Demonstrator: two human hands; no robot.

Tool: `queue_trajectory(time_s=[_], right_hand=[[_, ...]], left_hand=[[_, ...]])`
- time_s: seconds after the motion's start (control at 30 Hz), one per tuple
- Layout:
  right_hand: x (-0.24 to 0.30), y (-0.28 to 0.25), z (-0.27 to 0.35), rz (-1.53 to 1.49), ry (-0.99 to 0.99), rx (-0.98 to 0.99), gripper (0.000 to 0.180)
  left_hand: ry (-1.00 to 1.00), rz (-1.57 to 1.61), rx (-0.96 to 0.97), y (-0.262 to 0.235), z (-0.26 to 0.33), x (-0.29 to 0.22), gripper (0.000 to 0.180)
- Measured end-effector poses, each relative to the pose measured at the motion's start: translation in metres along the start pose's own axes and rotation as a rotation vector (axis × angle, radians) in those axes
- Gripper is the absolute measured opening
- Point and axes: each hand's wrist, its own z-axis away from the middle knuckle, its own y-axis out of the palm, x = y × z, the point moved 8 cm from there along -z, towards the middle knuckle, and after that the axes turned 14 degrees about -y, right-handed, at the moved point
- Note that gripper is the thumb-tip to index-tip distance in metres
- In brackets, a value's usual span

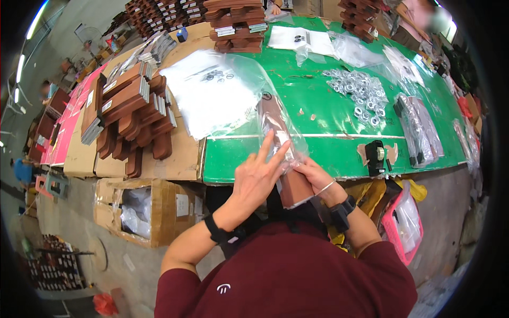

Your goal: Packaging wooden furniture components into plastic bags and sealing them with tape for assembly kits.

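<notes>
A reddish-brown flat bar (295, 190) lies lengthwise before me at the table's near edge, partly inside a clear plastic bag (298, 139). Its near end sticks out of the bag toward my body. My left hand (253, 180) rests on the bagged bar from the left, index and middle fingers stretched out and apart over the plastic. At the bar's right side, my right hand (317, 179) pinches the gathered bag, thumb toward the bar. A stack of flat clear bags (212, 95) spreads out just beyond my left hand.
Brown bars are piled on cardboard (132, 114) at left. Metal rings (363, 95) and bagged grey-brown parts (419, 130) lie on the green table (297, 95). A black tape dispenser (376, 158) stands near its front edge. Below are a carton (159, 212) and a pink basket (395, 228).
</notes>
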Motion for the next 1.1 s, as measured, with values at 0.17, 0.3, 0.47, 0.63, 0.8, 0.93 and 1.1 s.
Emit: queue_trajectory(time_s=[0.17, 0.3, 0.47, 0.63, 0.8, 0.93, 1.1], right_hand=[[-0.005, 0.011, -0.014, 0.135, -0.119, 0.101, 0.055], [-0.011, 0.016, -0.007, 0.095, -0.228, 0.159, 0.055], [-0.023, 0.025, -0.010, 0.040, -0.349, 0.233, 0.056], [-0.021, 0.007, -0.039, 0.304, -0.279, 0.098, 0.073], [0.002, 0.028, -0.022, 0.175, -0.210, 0.117, 0.073], [-0.001, 0.039, -0.018, 0.204, -0.231, 0.217, 0.074], [0.001, 0.047, -0.019, 0.514, -0.327, 0.371, 0.077]], left_hand=[[0.487, -0.114, 0.073, 0.082, -0.001, -0.050, 0.045], [0.743, -0.021, 0.198, 0.032, 0.017, -0.058, 0.042], [0.584, 0.119, 0.228, 0.032, 0.044, -0.054, 0.045], [0.380, 0.418, 0.120, -0.043, 0.026, -0.021, 0.056], [-0.568, 1.214, -0.038, -0.005, -0.007, 0.169, 0.071], [-0.552, 1.779, 0.300, 0.019, -0.041, 0.122, 0.083], [-0.551, 1.490, 0.103, 0.006, -0.073, 0.115, 0.080]])
